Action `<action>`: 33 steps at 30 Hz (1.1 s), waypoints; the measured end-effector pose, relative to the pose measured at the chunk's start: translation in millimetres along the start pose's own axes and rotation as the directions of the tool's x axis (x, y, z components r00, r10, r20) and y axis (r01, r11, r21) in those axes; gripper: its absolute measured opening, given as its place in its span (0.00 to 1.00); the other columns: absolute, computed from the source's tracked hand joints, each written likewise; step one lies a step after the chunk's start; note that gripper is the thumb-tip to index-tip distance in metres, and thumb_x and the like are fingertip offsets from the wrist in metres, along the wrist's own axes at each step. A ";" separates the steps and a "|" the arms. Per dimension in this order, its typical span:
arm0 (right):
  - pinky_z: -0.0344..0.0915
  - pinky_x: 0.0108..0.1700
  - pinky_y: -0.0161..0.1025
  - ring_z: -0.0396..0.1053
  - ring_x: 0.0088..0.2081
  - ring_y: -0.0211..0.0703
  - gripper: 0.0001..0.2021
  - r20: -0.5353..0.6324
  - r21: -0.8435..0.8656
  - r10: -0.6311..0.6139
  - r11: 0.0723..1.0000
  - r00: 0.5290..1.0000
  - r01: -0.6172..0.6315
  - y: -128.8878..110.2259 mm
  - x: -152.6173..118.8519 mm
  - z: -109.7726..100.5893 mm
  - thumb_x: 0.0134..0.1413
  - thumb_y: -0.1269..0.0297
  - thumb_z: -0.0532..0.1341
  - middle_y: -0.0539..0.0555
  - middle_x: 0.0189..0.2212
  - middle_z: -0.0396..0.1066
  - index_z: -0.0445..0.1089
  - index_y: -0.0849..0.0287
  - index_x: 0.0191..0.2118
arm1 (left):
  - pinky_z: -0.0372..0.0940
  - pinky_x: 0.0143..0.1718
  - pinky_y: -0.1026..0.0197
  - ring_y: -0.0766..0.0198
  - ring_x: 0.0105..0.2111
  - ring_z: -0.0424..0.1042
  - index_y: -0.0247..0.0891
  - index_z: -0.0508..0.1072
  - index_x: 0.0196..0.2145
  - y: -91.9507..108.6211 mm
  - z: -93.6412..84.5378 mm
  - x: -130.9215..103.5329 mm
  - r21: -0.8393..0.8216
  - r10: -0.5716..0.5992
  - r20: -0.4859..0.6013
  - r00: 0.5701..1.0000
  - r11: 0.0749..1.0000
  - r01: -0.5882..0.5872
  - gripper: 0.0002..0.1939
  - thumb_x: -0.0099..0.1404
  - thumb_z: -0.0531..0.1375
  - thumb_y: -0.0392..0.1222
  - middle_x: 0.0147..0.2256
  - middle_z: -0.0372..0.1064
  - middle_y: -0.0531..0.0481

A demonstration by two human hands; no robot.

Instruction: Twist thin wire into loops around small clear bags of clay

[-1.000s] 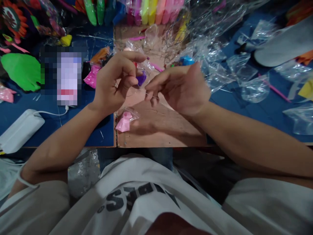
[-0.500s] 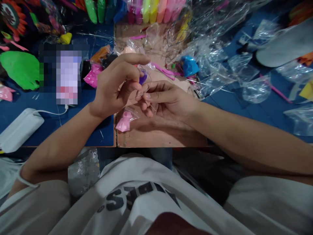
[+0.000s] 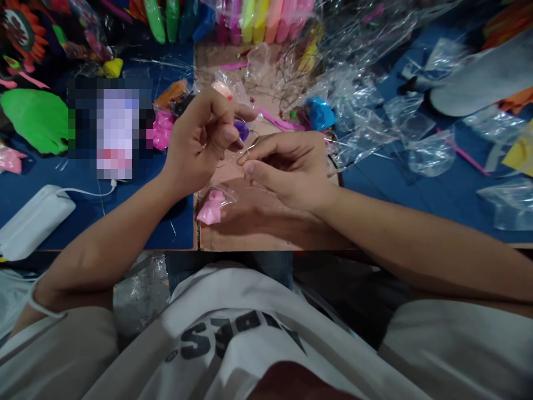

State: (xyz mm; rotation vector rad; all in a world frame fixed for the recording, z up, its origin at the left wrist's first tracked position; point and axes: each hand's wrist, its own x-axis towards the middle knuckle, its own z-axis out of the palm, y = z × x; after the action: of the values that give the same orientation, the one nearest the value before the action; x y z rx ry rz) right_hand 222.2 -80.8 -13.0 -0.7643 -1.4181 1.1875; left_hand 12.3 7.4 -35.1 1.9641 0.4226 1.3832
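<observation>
Over the wooden board (image 3: pixel 266 228), my right hand (image 3: pixel 291 169) pinches thin wire (image 3: pixel 251 145) between thumb and forefinger. Close beside it on the left is my left hand (image 3: pixel 210 141), its fingers curled inward; thin strands pass near its fingertips, but whether it grips them is too fine to tell. A small purple piece (image 3: pixel 241 130) shows just past the left fingers. Below my left hand, a small bag of pink clay (image 3: pixel 211 207) lies on the board.
Blue clay (image 3: pixel 320 113) and crumpled clear bags (image 3: pixel 358 111) lie right of the board's back. A blurred phone (image 3: pixel 116 130), a white power bank (image 3: pixel 39 219) and green clay (image 3: pixel 35 119) sit at left. Colored clay packs (image 3: pixel 266 19) line the back.
My hands have moved slightly apart. The fingers of my left hand have drawn back from my right fingertips, and the right hand's lower fingers have curled in.
</observation>
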 end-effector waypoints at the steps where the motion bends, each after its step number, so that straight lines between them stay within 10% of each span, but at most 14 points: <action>1: 0.76 0.35 0.43 0.77 0.33 0.46 0.17 -0.019 -0.045 -0.023 0.999 1.000 0.022 2.3 -0.5 0.0 0.69 0.44 0.83 0.52 0.31 0.80 0.87 0.51 0.38 | 0.80 0.33 0.58 0.52 0.44 0.90 0.52 0.73 0.54 -0.1 1.7 0.6 -0.022 0.025 -0.042 0.999 0.999 -0.026 0.26 0.80 0.71 0.74 0.52 0.82 0.48; 9: 0.71 0.33 0.42 0.73 0.31 0.42 0.20 -0.086 -0.139 -0.107 0.986 0.991 0.094 13.4 0.1 2.0 0.74 0.40 0.79 0.50 0.32 0.79 0.85 0.51 0.40 | 0.76 0.33 0.59 0.52 0.50 0.89 0.61 0.66 0.71 -7.2 4.5 -0.4 0.060 0.011 -0.064 0.998 0.998 -0.007 0.45 0.70 0.75 0.82 0.64 0.75 0.46; 16: 0.78 0.41 0.45 0.77 0.39 0.47 0.30 -0.043 -0.075 -0.012 0.997 0.999 0.009 10.1 5.3 3.9 0.67 0.27 0.78 0.52 0.35 0.78 0.79 0.51 0.38 | 0.81 0.40 0.52 0.47 0.50 0.88 0.49 0.75 0.74 -29.6 -2.9 7.7 -0.050 0.328 0.002 0.945 0.944 -0.327 0.46 0.74 0.72 0.81 0.58 0.81 0.43; 27: 0.72 0.36 0.42 0.69 0.30 0.41 0.29 -0.077 -0.026 -0.027 0.999 0.997 0.025 11.3 5.6 2.4 0.72 0.29 0.76 0.47 0.30 0.73 0.77 0.51 0.40 | 0.71 0.34 0.61 0.58 0.45 0.85 0.58 0.69 0.67 -15.2 -9.3 2.4 -0.031 0.199 0.016 0.980 0.980 -0.198 0.45 0.67 0.80 0.78 0.56 0.79 0.51; 33: 0.70 0.33 0.42 0.72 0.29 0.43 0.35 -0.192 0.040 0.038 0.999 0.981 -0.031 27.3 12.2 -6.5 0.55 0.30 0.87 0.41 0.28 0.75 0.69 0.43 0.49 | 0.73 0.38 0.57 0.51 0.52 0.84 0.53 0.72 0.66 -30.3 -16.7 2.3 -0.049 0.081 0.035 0.996 0.996 -0.079 0.42 0.69 0.80 0.76 0.58 0.78 0.44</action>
State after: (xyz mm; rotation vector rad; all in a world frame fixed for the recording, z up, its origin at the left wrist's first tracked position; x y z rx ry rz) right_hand 221.7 -59.9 -35.3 -0.8575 -1.2252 1.1309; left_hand 1.5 36.2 -51.3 1.9842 0.2939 1.3913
